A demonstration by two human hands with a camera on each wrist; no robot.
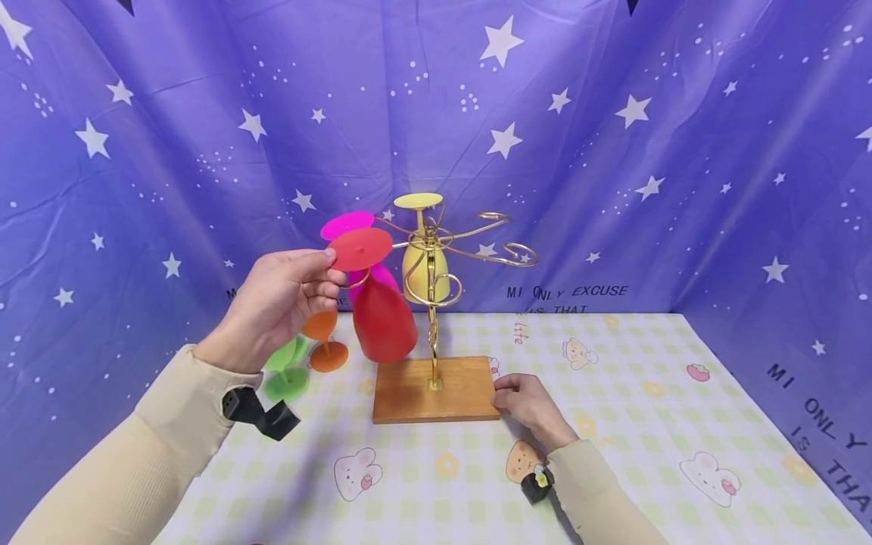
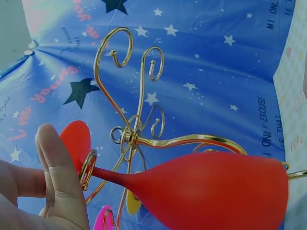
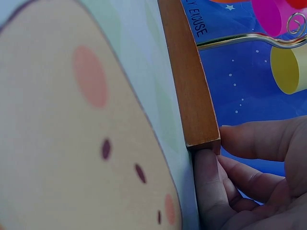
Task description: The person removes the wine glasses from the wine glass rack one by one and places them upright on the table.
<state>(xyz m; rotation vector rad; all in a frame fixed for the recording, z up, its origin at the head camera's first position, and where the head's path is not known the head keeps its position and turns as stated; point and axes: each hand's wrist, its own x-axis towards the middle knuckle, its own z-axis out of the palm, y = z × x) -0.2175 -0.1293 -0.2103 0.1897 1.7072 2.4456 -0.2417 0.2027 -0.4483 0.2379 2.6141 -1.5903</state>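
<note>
A gold wire wine glass rack [image 1: 432, 318] stands on a wooden base [image 1: 409, 390]. My left hand [image 1: 279, 295] pinches the foot of a red wine glass [image 1: 384, 322], which hangs bowl-down and tilted. In the left wrist view, the red glass's stem [image 2: 112, 176] passes by the curled end of a rack arm [image 2: 88, 168]. Behind it a magenta wine glass [image 1: 347, 225] hangs inverted, partly hidden. A yellow wine glass [image 1: 418, 265] also hangs upside down, at the rear. My right hand [image 1: 534, 409] grips the base's right edge, thumb and fingers against its corner [image 3: 204, 136].
Left of the rack, an orange wine glass [image 1: 328, 356] and a green wine glass [image 1: 288, 382] stand on the checked tablecloth [image 1: 613, 424], partly behind my left hand. Bare curled arms [image 1: 521, 253] reach out on the rack's right. A blue star-printed curtain [image 1: 579, 151] encloses the table.
</note>
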